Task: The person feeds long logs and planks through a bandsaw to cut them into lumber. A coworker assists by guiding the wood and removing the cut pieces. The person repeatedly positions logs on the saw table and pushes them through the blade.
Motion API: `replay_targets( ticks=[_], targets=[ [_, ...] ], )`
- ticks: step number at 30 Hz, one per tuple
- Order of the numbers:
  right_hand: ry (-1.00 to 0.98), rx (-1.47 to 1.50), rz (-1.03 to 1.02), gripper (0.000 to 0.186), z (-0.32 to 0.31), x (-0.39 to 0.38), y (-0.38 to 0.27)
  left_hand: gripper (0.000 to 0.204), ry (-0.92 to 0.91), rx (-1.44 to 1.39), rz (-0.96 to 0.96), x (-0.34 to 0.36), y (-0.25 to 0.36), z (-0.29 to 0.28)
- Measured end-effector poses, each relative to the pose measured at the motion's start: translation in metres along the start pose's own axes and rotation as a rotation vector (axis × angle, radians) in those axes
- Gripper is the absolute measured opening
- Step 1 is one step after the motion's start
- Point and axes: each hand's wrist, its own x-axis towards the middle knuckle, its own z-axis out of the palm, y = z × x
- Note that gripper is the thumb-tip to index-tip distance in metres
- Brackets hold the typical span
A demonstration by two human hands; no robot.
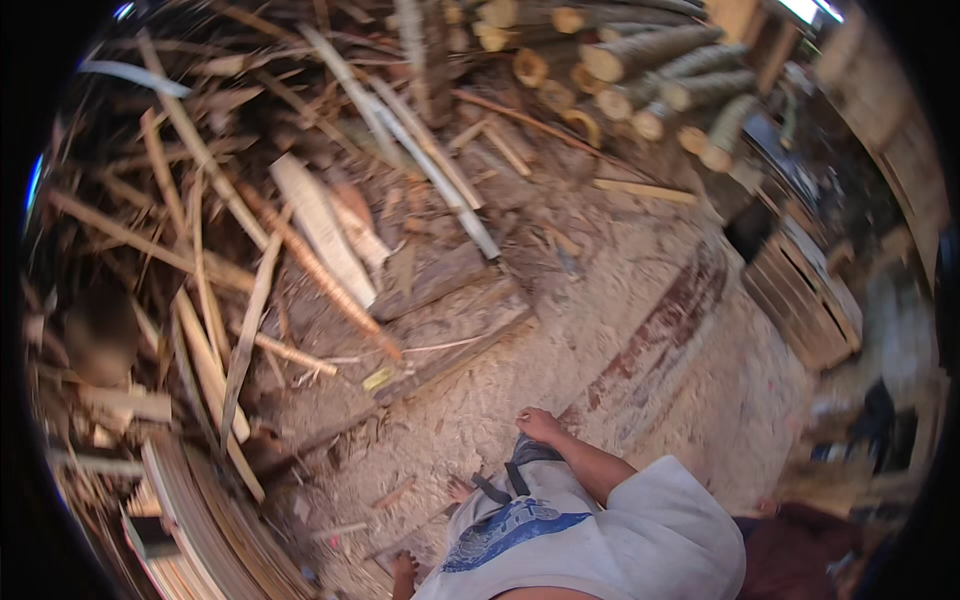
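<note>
A slatted brown wooden crate (pixel 795 305) stands at far right, its contents hidden. The right hand (pixel 541 425) rests at the dark grey trouser leg (pixel 536 452), fingers curled; whether they grip anything I cannot tell. The left hand (pixel 404 566) is low, its fingers too blurred to judge, near a thin pale wood strip (pixel 342 531) on the sawdust-covered floor (pixel 480 400), which spreads from a long brown timber's edge (pixel 465 345) toward the crate.
</note>
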Motion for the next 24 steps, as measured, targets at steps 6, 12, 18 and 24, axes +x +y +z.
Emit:
replay_targets(
  ticks=[6, 12, 18, 24],
  targets=[
    [0.301, 0.350, 0.474, 0.040, -0.052, -0.047, 0.174, 0.045, -0.392, 0.456, 0.281, 0.073, 0.160, 0.126],
    [0.288, 0.589, 0.668, 0.039, -0.102, -0.096, 0.311, 0.049, -0.576, 0.838, 0.345, -0.073, 0.293, 0.416],
    [0.432, 0.892, 0.855, 0.028, -0.191, -0.103, 0.428, 0.042, -0.707, 0.999, 0.546, -0.124, 0.333, 0.599],
    [0.654, 1.324, 1.060, 0.028, -0.264, -0.054, 0.508, 0.043, -0.544, 1.486, 0.629, -0.165, 0.403, 0.774]
  ],
)
